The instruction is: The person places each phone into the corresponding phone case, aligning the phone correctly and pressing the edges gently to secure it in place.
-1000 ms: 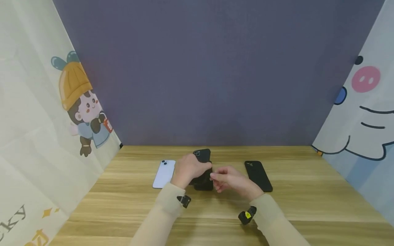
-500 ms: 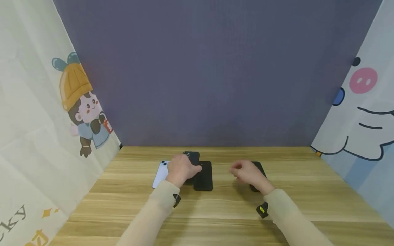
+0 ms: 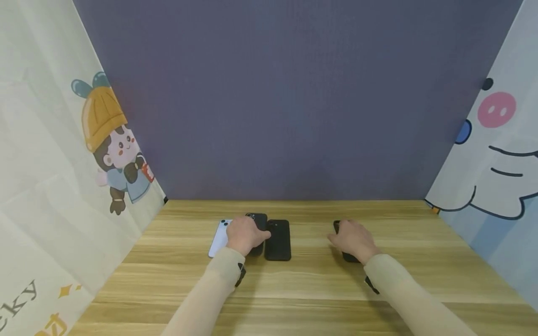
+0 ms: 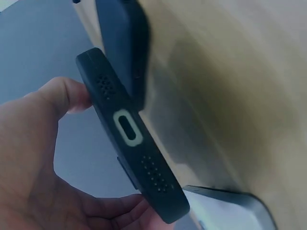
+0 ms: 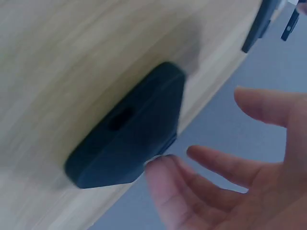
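My left hand (image 3: pixel 245 233) grips a phone in a black case (image 4: pixel 129 129), thumb on one long edge and fingers on the other. In the left wrist view the cased phone's port end faces the camera, tilted just above the table. It is between a white phone (image 3: pixel 218 239), partly covered by the hand, and a black phone (image 3: pixel 278 240) lying flat. My right hand (image 3: pixel 353 239) is over another black phone (image 3: pixel 350 257) at the right. In the right wrist view the fingertips reach that phone's far edge, with the thumb apart; contact is unclear.
Everything lies on a wooden table (image 3: pixel 269 298). A dark panel (image 3: pixel 269 102) rises at its back edge. Printed cloths stand on both sides, a cartoon child (image 3: pixel 122 144) on the left and a pig snout (image 3: pixel 497 109) on the right.
The left hand has moved left and down with the cased phone, uncovering the black phone in the middle. The right hand has moved from the middle to the right-hand black phone.
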`<action>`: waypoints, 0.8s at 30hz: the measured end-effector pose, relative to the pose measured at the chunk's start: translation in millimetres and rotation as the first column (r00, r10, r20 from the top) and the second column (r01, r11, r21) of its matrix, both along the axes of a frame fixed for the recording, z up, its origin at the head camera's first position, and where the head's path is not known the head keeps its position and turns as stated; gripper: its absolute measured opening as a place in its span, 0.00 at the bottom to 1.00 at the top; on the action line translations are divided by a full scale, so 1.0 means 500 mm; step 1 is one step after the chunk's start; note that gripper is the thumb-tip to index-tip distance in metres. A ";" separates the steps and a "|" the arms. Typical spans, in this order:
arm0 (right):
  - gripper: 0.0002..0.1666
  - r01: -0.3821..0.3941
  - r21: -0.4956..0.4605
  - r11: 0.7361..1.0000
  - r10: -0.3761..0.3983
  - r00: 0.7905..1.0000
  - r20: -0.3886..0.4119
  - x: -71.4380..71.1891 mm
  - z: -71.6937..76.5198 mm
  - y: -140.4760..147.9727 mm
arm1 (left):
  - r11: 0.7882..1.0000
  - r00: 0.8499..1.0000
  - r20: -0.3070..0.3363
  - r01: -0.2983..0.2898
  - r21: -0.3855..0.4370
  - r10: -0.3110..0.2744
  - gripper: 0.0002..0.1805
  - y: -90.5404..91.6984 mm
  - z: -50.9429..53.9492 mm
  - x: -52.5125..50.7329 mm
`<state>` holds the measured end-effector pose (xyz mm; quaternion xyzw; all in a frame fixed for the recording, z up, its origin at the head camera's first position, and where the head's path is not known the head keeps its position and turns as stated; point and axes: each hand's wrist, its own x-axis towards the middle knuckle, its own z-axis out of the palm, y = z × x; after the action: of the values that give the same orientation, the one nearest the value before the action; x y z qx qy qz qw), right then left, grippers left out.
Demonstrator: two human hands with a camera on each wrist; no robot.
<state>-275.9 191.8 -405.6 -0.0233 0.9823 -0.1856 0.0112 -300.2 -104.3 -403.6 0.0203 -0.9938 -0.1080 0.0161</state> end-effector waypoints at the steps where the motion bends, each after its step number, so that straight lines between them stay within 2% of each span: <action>1: 0.22 0.008 0.019 1.000 -0.008 1.000 0.010 -0.001 -0.002 0.003 | 1.000 1.000 0.007 -0.003 -0.002 0.003 0.33 0.000 -0.004 -0.002; 10: 0.39 0.042 0.135 0.990 -0.051 0.997 0.066 -0.011 -0.007 0.025 | 0.999 0.999 0.023 -0.044 0.017 0.043 0.31 -0.003 -0.023 -0.010; 18: 0.32 0.061 0.172 0.983 -0.079 0.992 0.097 -0.018 -0.001 0.025 | 1.000 1.000 0.023 -0.016 0.021 0.016 0.30 -0.001 -0.039 -0.018; 24: 0.37 0.077 0.179 0.981 -0.101 0.986 0.132 -0.020 0.002 0.027 | 1.000 1.000 0.010 -0.008 0.013 0.008 0.31 -0.003 -0.041 -0.011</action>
<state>-286.1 205.2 -404.7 0.0349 0.9915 -0.1010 0.0742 -305.8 -106.0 -424.0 0.0249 -0.9931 -0.1142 0.0116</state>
